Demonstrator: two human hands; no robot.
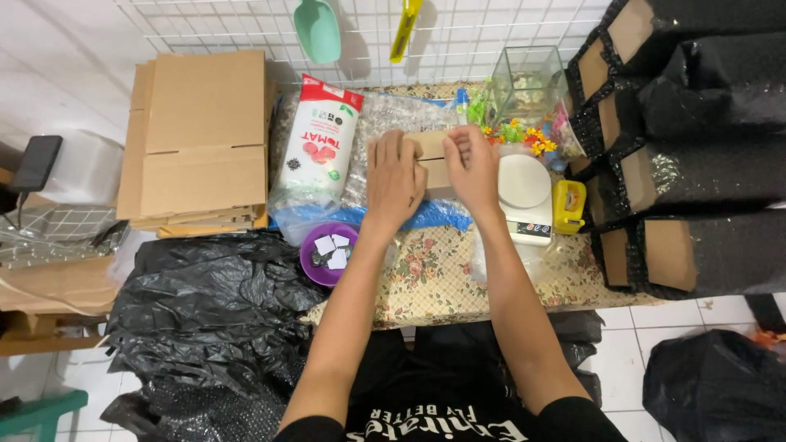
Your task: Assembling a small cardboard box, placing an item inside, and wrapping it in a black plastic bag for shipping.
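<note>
A small cardboard box (431, 160) is held between both hands at the far side of the table (442, 278), over clear bubble wrap (393, 123). The left hand (395, 180) is laid flat over the box's left part, fingers spread and pressing down; the right hand (473, 164) is curled round its right end, fingers bent over the top edge. The box appears to be assembled and closed, or nearly so; no tape or wrapping is seen on it yet, so sealing and wrapping are judged to be left. How the flaps lie cannot be told, since most of the box is covered by the hands. Beside the right hand a white scale (525, 192) stands with nothing on it, its display too small to be read. A purple bowl (327, 254) holds small white pieces whose kind cannot be made out. The black parcels (704, 164) at the right are cut off by the frame
</note>
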